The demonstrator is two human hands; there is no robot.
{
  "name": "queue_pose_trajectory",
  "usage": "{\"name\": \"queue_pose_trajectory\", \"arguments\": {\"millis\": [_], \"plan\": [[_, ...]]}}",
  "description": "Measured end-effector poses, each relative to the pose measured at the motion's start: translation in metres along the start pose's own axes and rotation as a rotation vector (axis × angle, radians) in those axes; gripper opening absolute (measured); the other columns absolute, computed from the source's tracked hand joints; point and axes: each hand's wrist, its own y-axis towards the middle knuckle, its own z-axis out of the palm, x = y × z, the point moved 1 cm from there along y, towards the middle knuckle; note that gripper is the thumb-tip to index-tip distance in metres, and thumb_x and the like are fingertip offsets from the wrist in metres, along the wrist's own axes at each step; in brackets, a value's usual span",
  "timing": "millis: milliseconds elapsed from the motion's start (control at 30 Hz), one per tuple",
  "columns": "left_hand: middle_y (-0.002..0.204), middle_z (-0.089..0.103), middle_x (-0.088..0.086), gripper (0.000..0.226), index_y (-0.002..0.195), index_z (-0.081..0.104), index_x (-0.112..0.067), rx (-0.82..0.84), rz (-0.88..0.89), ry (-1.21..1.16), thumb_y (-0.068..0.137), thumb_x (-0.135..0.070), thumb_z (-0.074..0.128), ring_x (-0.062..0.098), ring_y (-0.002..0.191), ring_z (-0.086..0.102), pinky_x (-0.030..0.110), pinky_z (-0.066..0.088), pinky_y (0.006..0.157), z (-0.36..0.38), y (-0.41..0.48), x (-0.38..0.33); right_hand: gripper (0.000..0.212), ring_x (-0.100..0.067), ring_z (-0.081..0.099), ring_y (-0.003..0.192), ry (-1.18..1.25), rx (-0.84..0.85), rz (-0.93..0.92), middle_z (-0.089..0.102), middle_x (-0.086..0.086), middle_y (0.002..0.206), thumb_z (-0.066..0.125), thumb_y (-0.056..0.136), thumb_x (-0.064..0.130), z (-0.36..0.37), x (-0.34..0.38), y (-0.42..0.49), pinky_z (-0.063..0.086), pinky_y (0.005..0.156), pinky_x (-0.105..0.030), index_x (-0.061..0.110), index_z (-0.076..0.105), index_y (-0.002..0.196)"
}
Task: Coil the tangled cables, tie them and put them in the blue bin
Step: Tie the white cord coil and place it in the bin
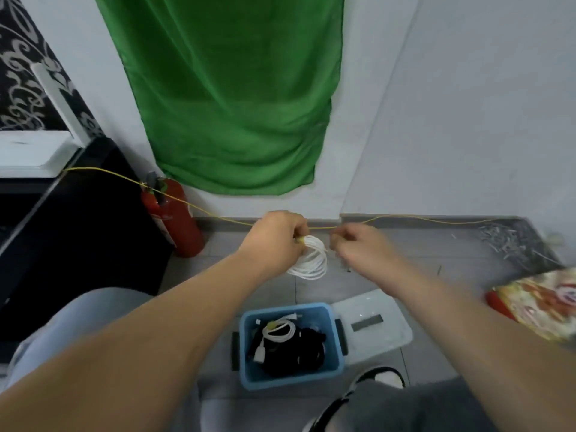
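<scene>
Where blue bin [293,378] sits on grey tiles [405,255], green cloth [233,104] drapes white wall [467,120].

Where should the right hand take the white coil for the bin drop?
Probably at the top of the coil, where the left hand bunches the loops. Bring the right hand in from the right: that side is bare, and the lower loops hang loose.

Left hand [274,241], right hand [358,247]: bare, with uncovered forearms as far as visible. Left leg [78,322]: pale blue-grey trouser cloth over the knee. Right leg [420,406]: dark grey cloth. Shoe [381,376]: white with black trim, partly hidden.
</scene>
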Motion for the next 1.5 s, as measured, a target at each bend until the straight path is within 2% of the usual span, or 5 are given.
{"name": "queue_pose_trajectory", "arguments": {"millis": [367,533,767,1133,1500], "plan": [[0.095,0.070,0.006,0.008,0.095,0.069,-0.017,0.381,-0.393,0.233,0.090,-0.020,0.062,0.024,0.082,0.064,0.032,0.049,0.066,0.153,-0.058,0.079,0.032,-0.029,0.069,0.092,-0.364,0.312,0.319,0.072,-0.016,0.107,0.052,0.103,0.028,0.058,-0.132,0.019,0.056,0.072,-0.032,0.002,0.070,0.104],[0.075,0.062,0.005,0.017,0.072,0.053,-0.018,0.333,-0.559,0.229,0.088,-0.012,0.057,0.022,0.065,0.054,0.030,0.043,0.058,0.180,-0.078,0.128,0.024,-0.033,0.059,0.089,-0.247,0.260,0.476,0.063,-0.018,0.092,0.051,0.102,0.019,0.092,-0.177,0.037,0.048,0.079,-0.039,-0.001,0.062,0.097],[0.107,0.056,0.005,0.019,0.107,0.064,-0.017,0.377,-0.469,0.235,0.089,-0.015,0.064,0.022,0.091,0.058,0.031,0.047,0.068,0.188,-0.054,0.141,0.071,-0.041,0.067,0.099,0.179,0.252,0.978,0.066,-0.021,0.114,0.040,0.100,0.064,0.146,-0.207,0.029,0.057,0.090,-0.050,0.002,0.050,0.135],[0.086,0.069,0.001,0.002,0.090,0.069,-0.024,0.198,-0.434,0.024,0.092,-0.024,0.068,0.023,0.079,0.065,0.037,0.057,0.073,0.164,-0.029,0.152,0.039,-0.038,0.070,0.083,0.368,0.111,0.888,0.072,-0.022,0.096,0.052,0.103,0.037,0.169,-0.185,0.062,0.062,0.066,-0.046,0.000,0.066,0.099],[0.097,0.072,0.005,0.011,0.100,0.073,-0.017,0.283,-0.573,0.040,0.092,-0.024,0.071,0.023,0.089,0.067,0.034,0.057,0.079,0.186,-0.019,0.168,0.014,-0.032,0.068,0.099,0.497,0.112,0.811,0.071,-0.016,0.103,0.053,0.101,0.016,0.184,-0.178,0.092,0.060,0.090,-0.049,0.007,0.063,0.100]]}}
